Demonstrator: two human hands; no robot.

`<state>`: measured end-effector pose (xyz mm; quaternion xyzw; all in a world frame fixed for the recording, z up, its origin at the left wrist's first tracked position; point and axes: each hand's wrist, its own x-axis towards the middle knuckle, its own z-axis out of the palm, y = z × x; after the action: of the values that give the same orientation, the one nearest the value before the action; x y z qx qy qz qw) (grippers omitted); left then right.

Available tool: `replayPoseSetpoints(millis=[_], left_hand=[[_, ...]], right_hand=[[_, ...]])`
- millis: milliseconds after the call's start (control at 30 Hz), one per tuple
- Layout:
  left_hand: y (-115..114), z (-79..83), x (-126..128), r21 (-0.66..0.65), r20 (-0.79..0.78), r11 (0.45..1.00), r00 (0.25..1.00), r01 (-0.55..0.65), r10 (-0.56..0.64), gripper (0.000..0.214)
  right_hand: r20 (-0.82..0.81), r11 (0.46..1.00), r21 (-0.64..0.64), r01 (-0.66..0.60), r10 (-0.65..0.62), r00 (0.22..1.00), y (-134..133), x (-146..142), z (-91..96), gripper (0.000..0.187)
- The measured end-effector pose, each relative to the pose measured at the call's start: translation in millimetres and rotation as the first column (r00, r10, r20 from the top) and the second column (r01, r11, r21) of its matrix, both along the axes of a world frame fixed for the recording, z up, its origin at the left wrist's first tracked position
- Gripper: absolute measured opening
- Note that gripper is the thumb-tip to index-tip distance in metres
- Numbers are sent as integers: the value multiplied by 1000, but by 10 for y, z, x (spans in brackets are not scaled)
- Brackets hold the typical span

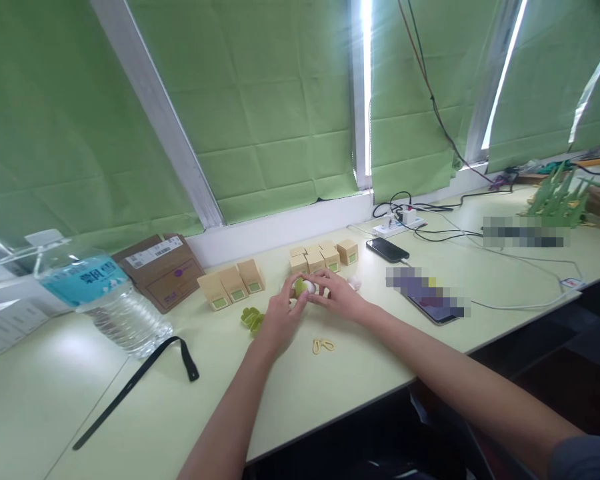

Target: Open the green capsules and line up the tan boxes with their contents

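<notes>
L hand (283, 311) & R hand (340, 295) — fingers of both pinching green/white piece (302, 288) over bench (290, 400) — yellow loops (323, 343) nr, small boxes (331, 258) behind.

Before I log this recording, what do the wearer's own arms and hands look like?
The left hand and right hand are ungloved, with no watch or bracelet visible. The right arm is bare up to a grey-blue sleeve; the left arm shows no sleeve.

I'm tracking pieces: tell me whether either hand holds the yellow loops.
No, the loops lie on the table, apart from the left hand and right hand.
</notes>
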<state>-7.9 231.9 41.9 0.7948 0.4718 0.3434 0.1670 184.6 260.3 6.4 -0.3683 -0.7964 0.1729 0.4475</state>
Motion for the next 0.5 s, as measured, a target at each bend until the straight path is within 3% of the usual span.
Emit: replayPoseSetpoints(millis=[200,333,500], left_hand=[[-31,-48,43,-48,8,998,1000,-29,30,58],[-16,-83,46,-94,51,996,999,5,-1,59],[2,-76,68,-135,114,990,993,42,-26,56]], right_hand=[[-47,999,30,14,-12,999,-8,-11,-6,47],[-55,998,63,24,-21,998,-19,-12,20,36],[-29,998,57,31,-29,999,-45,-18,61,36]])
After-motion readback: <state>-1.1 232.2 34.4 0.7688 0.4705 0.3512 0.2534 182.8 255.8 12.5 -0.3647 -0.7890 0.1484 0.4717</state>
